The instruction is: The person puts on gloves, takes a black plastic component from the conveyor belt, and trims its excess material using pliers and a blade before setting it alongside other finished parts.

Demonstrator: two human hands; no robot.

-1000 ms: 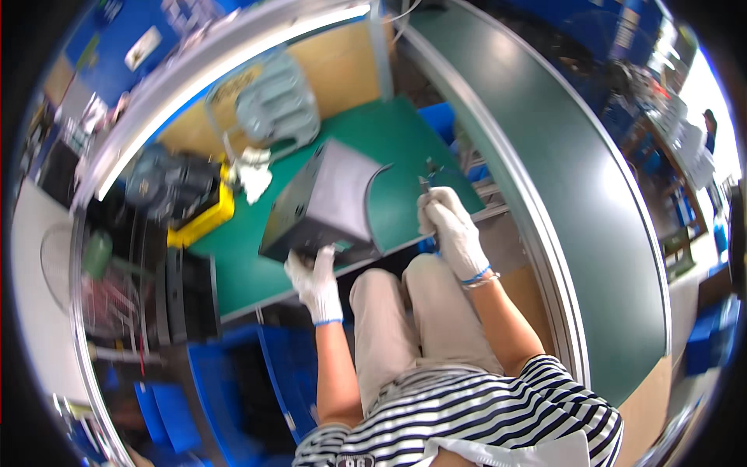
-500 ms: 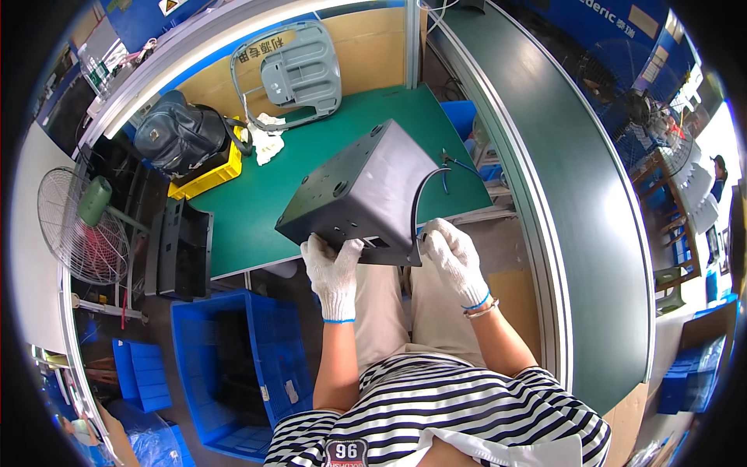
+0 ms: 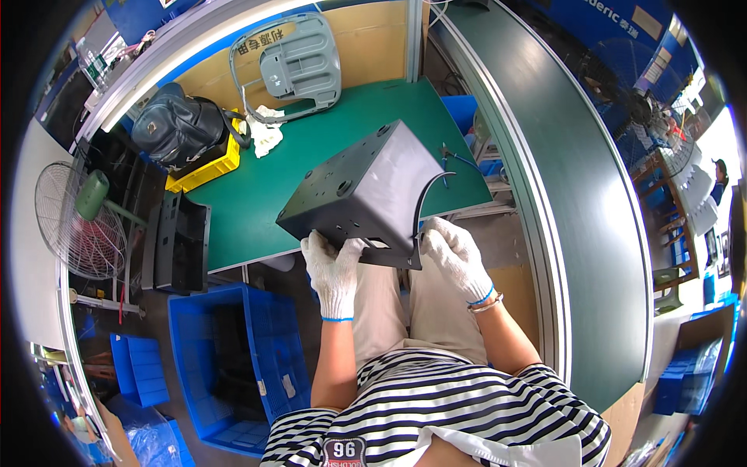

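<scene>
One housing [image 3: 389,179] is pinched by the left hand [image 3: 333,271]; right hand [image 3: 455,253] curled beside it, hold unclear; one lettered board [image 3: 372,50] behind.

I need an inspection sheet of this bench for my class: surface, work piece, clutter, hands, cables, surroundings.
Surface: green tabletop with things on it.
Work piece: dark grey housing, with holes and a curved cutout, tilted.
Clutter: blue-handled pliers; white cloth; black backpack on a yellow crate; grey panel at the back.
Hands: both gloved in white; left hand grips the housing's lower edge; right hand at its lower right corner, grip unclear.
Cables: possibly a thin pale cord beside the upper post.
Surroundings: wire-guarded fan and blue crate at left; dark green side surface at right.
</scene>
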